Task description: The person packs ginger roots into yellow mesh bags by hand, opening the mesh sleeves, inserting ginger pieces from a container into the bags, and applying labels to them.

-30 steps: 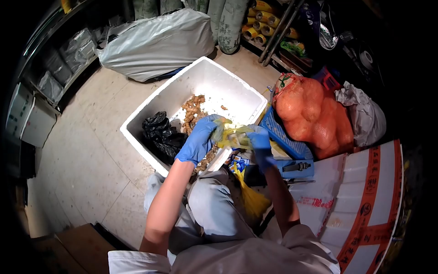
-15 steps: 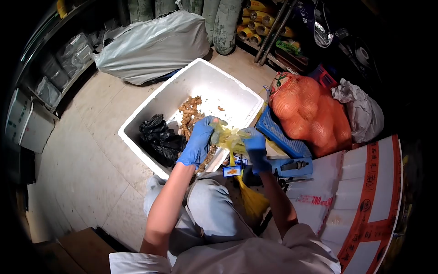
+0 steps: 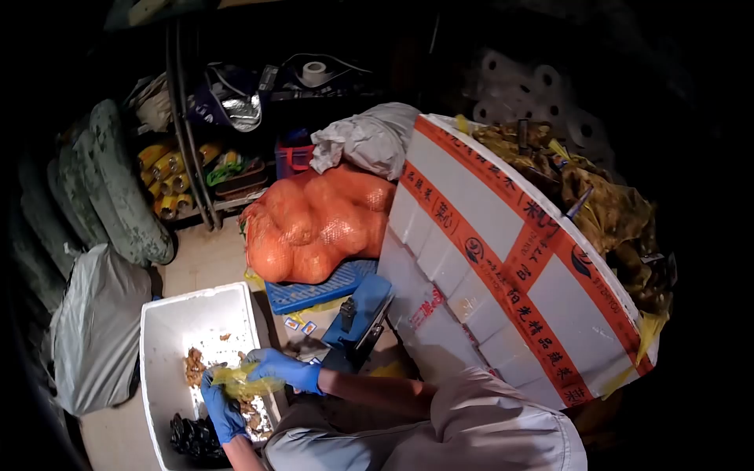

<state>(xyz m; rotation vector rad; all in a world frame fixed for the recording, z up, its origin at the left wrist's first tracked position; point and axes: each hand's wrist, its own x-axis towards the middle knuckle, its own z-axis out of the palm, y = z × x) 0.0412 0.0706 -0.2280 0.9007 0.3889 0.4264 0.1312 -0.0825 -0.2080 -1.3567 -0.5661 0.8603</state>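
Note:
A yellow mesh bag (image 3: pixel 250 385) is stretched between my two gloved hands, above the near side of a white foam box (image 3: pixel 243 302). My left hand (image 3: pixel 221 404), in a blue glove, grips the bag's left end. My right hand (image 3: pixel 284 369), gloved the same, holds its right end with the fingers closed. Pieces of ginger root (image 3: pixel 194 369) lie in the box, partly hidden beneath my hands. A crumpled black plastic bag (image 3: pixel 195 438) sits in the box's near left corner. Whether anything is inside the mesh bag I cannot tell.
To the right leans a large taped foam box (image 3: pixel 503 267), with full yellow mesh bags (image 3: pixel 609 212) behind its rim. An orange net sack (image 3: pixel 314 224) rests by a blue plastic board (image 3: pixel 322 289) and a blue device (image 3: pixel 363 314). Winter melons (image 3: pixel 118 177) and a grey bag (image 3: pixel 102 330) stand left.
My view has swung right, so the foam box now appears lower left and the filled yellow bags have come into sight. Both hands still hold the mesh bag, now stretched sideways.

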